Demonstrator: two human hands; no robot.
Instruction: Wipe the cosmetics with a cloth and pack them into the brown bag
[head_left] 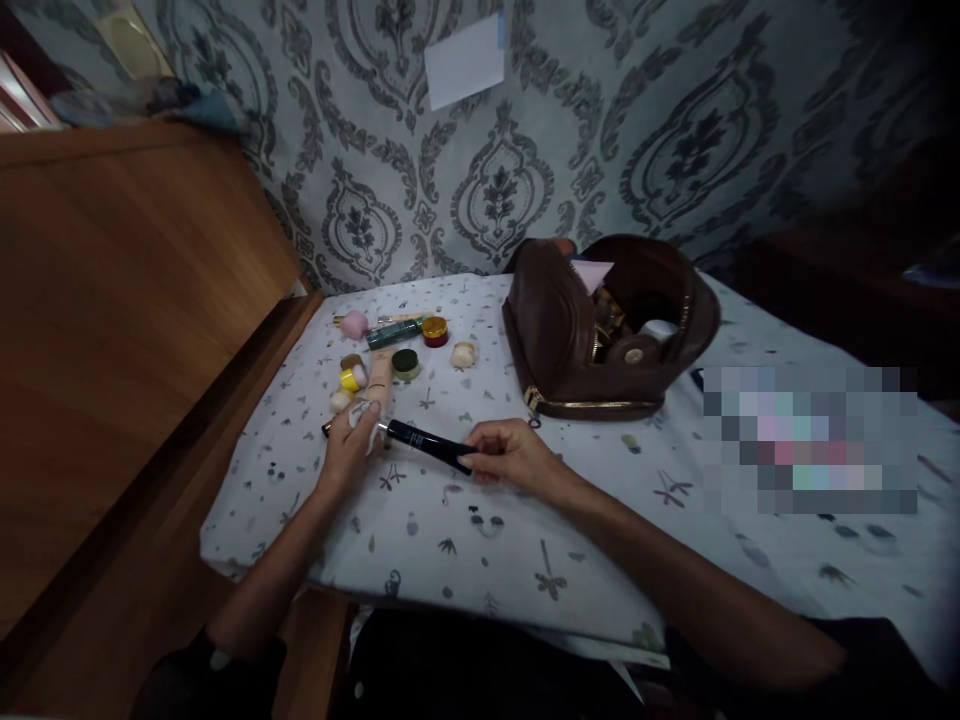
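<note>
A black-handled makeup brush with a silvery neck stretches between my two hands above the cloth. My right hand is closed, pinching the end of the handle between thumb and fingers. My left hand is closed around the brush's other end, with a thin white wipe between its fingers; the dark tip pokes out on the left. Just beyond my left hand lies a beige tube. Near it are a yellow-and-pink container, a dark-lidded jar and a cream-coloured jar.
An unzipped brown leather bag with items inside stands at the back right. A green tube, red gold-lidded jar and pink item lie behind. Wooden furniture borders the left; patterned wall behind. One right-hand patch is pixelated.
</note>
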